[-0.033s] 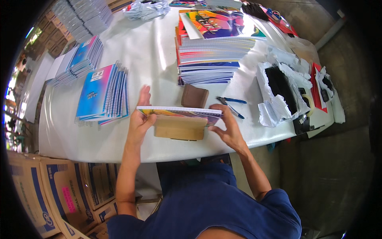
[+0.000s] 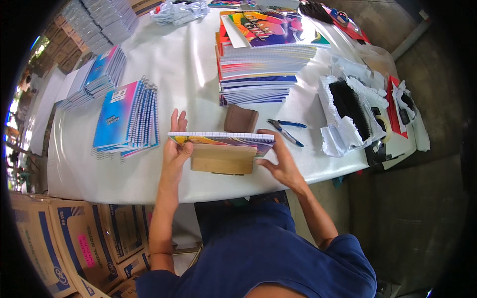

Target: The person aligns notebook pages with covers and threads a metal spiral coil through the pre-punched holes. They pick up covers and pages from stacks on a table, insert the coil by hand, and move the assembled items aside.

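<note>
A pad of pages (image 2: 218,135) with a row of punched holes and a purple and yellow cover stands on edge on the white table. My left hand (image 2: 177,151) grips its left end, thumb on the near cover and fingers stretched up behind. My right hand (image 2: 282,163) is at the right end, fingers over the far corner and thumb at the near side. Against the pad's near side rests a tan cardboard piece (image 2: 221,161), bent like a ledge. Just beyond the pad are a brown block (image 2: 241,118) and blue-handled pliers (image 2: 287,130).
Blue and pink spiral notebooks (image 2: 119,117) are stacked at the left. A tall pile of punched pads (image 2: 263,64) stands at the back. To the right, a torn white package (image 2: 332,134) holds black coils, beside a tape roll (image 2: 384,128). Cartons (image 2: 84,238) stand below left.
The pad has tipped slightly, so more of its punched white edge shows. Both hands stay at its ends, and the whole view has shifted a little.
</note>
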A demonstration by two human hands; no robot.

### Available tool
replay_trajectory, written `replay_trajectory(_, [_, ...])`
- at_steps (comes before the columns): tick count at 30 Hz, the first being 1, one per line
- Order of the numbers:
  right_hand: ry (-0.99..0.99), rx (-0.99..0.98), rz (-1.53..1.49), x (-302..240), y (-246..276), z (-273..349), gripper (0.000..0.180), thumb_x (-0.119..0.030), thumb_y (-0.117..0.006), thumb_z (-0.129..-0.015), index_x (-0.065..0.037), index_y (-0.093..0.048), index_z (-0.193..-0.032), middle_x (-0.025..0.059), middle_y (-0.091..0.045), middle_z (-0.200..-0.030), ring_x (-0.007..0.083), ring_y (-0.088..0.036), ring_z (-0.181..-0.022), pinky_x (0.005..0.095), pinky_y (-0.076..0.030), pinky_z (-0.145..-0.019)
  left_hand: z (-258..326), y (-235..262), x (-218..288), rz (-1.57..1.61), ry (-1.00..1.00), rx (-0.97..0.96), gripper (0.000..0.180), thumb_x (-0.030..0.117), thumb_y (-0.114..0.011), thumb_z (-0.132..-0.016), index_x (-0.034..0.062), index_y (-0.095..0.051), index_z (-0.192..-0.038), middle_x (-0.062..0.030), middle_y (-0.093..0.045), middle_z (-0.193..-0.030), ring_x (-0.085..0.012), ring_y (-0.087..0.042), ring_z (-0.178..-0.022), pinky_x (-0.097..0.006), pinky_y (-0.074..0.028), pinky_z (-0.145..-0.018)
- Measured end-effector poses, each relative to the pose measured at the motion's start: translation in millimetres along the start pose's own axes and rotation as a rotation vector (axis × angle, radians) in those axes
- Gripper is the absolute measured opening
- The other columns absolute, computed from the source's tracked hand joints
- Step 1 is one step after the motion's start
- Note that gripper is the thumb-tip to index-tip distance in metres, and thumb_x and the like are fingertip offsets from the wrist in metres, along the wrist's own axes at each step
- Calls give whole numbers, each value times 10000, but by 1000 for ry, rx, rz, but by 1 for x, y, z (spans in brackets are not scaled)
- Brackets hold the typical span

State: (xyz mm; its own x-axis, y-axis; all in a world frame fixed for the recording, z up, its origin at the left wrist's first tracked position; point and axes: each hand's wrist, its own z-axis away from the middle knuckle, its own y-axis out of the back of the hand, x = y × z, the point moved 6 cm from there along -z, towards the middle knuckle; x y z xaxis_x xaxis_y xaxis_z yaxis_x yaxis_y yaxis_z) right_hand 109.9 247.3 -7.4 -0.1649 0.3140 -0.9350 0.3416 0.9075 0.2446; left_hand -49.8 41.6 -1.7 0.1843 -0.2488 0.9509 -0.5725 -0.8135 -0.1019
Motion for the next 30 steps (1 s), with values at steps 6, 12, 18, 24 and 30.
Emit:
replay_trajectory(6, [129,-159,365,-9,40,-20,586,37,-709,-774,-46,-481,-1308,155,-525,-1315,311,-503,-1228,387,-385,-1050,10,15,-24,-37,3,33,1100,656,-652,-781,97,-91,-1546,-155,-210,-1571,-309,-183,-1459,-418,-172,-1160])
replay_trajectory(12, [-40,679,1165,38,253,-84,142,-55,-651,-814,-11,-629,-947,171,-673,-913,319,-663,-825,421,-528,-753,5,39,15,-94,-41,255,962,625,-571,-862,148,-101,-1552,-131,-209,-1582,-301,-184,-1465,-468,-132,-1160])
replay_trajectory(18, [-205,348,1411,86,262,-104,161,-141,-702,-764,-15,-636,-839,232,-656,-902,415,-657,-830,490,-532,-737,16,39,18,-54,-23,273,786,376,-593,-946,155,-139,-1549,-122,-191,-1591,-298,-201,-1461,-468,-135,-1162])
replay_trajectory(24, [-123,447,1460,58,273,-105,148,-159,-647,-823,-19,-656,-775,208,-680,-816,390,-681,-751,478,-545,-667,9,41,50,-138,-130,255,705,218,-570,-965,87,-177,-1534,-134,-222,-1579,-291,-205,-1458,-438,-162,-1171])
replay_trajectory(30, [30,443,1416,21,264,-107,140,-101,-580,-885,-12,-683,-850,177,-660,-909,356,-650,-849,449,-510,-717,4,-3,97,-469,-214,330,622,109,-558,-956,42,-272,-1504,-131,-305,-1547,-278,-239,-1446,-406,-194,-1165])
